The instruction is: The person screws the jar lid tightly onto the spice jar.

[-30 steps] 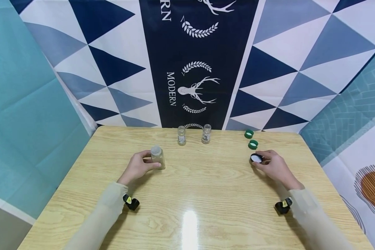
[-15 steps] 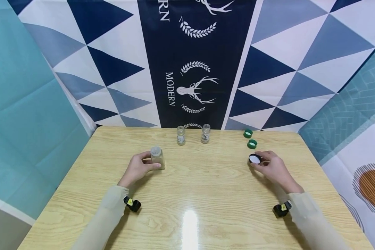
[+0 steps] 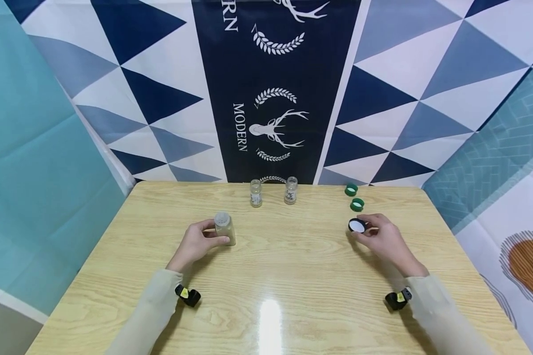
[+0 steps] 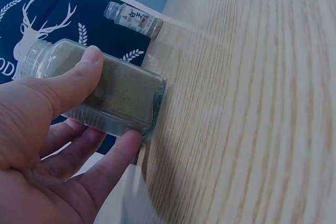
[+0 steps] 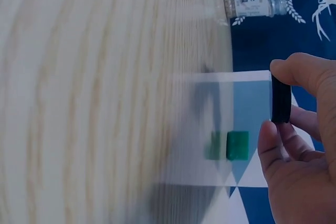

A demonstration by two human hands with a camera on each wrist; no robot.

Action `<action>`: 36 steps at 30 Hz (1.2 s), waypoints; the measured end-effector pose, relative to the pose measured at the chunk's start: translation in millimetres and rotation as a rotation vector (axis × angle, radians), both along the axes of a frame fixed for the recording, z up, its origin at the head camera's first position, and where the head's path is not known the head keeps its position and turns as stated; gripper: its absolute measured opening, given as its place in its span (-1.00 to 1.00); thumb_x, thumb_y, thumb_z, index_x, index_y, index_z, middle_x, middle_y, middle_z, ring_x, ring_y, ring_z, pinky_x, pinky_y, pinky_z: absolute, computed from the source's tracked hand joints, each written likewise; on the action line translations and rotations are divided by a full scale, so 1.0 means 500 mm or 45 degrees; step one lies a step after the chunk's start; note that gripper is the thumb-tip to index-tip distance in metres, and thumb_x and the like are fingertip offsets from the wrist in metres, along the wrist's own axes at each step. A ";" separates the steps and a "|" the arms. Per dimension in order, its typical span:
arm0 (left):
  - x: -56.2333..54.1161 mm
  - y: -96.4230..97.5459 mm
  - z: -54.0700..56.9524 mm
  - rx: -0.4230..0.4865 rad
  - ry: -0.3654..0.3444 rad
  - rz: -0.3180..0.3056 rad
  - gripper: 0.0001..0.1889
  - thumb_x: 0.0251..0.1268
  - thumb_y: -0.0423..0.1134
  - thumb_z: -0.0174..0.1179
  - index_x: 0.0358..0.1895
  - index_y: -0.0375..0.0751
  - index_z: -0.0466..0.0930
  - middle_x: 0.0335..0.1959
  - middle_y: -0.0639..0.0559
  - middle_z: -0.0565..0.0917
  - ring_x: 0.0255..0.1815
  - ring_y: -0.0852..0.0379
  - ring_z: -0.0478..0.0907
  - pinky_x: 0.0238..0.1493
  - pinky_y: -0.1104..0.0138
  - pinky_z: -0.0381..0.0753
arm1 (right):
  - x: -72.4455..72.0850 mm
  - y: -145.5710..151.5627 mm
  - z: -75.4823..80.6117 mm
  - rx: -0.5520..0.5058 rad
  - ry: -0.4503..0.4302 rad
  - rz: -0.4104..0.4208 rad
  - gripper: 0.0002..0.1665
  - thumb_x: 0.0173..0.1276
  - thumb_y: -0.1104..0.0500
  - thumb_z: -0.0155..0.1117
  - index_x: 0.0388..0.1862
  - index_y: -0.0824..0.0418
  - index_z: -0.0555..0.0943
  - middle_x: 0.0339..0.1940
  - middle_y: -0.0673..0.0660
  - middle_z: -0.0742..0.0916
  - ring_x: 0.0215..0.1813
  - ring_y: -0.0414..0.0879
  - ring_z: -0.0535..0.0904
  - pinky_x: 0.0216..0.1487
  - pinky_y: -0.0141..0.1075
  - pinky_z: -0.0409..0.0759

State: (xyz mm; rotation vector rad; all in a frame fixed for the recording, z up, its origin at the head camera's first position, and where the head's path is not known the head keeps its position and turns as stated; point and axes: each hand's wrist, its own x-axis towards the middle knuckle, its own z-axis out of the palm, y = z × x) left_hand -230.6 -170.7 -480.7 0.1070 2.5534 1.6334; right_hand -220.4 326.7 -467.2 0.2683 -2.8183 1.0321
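My left hand grips a clear spice jar of greenish-grey powder, thumb on one side and fingers on the other. The jar stands upright on the left half of the table, its pale perforated top showing in the head view. At the right, my right hand pinches a round black lid by its rim, white inside facing up, just above the table. Closest to that lid is a green cap, with a second green cap behind it.
Two small clear labelled jars, a left one and a right one, stand uncapped near the back edge of the wooden table. Behind them hangs a patterned cloth. A teal sheet borders the left side.
My right hand has drifted slightly left with the black lid. The left hand holds the jar at about the same spot. The head view has shifted a little.
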 end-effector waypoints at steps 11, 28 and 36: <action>0.004 0.006 0.002 0.000 0.026 -0.026 -0.40 0.18 -0.17 0.54 0.29 -0.20 0.59 0.22 -0.18 0.67 0.17 -0.13 0.69 0.12 0.12 0.73 | 0.010 -0.019 0.003 -0.030 0.037 0.002 -0.41 0.34 0.16 0.49 0.29 0.36 0.59 0.11 0.32 0.61 -0.02 0.10 0.62 -0.14 -0.56 0.61; 0.017 0.016 0.006 -0.031 0.019 -0.034 -0.50 0.15 -0.18 0.56 0.15 -0.19 0.63 0.16 -0.13 0.69 0.13 -0.07 0.70 0.10 0.15 0.73 | 0.027 -0.056 -0.017 -0.076 0.043 0.017 -0.43 0.34 0.14 0.50 0.27 0.34 0.61 0.09 0.30 0.62 -0.08 0.03 0.64 -0.17 -0.53 0.64; 0.018 0.017 0.009 0.001 0.024 -0.053 -0.53 0.14 -0.20 0.57 0.10 -0.21 0.63 0.09 -0.12 0.70 0.07 -0.03 0.71 -0.03 0.25 0.75 | 0.031 -0.071 -0.015 -0.093 0.076 0.048 -0.45 0.33 0.21 0.50 0.27 0.35 0.61 0.08 0.30 0.62 -0.09 0.02 0.61 -0.18 -0.49 0.65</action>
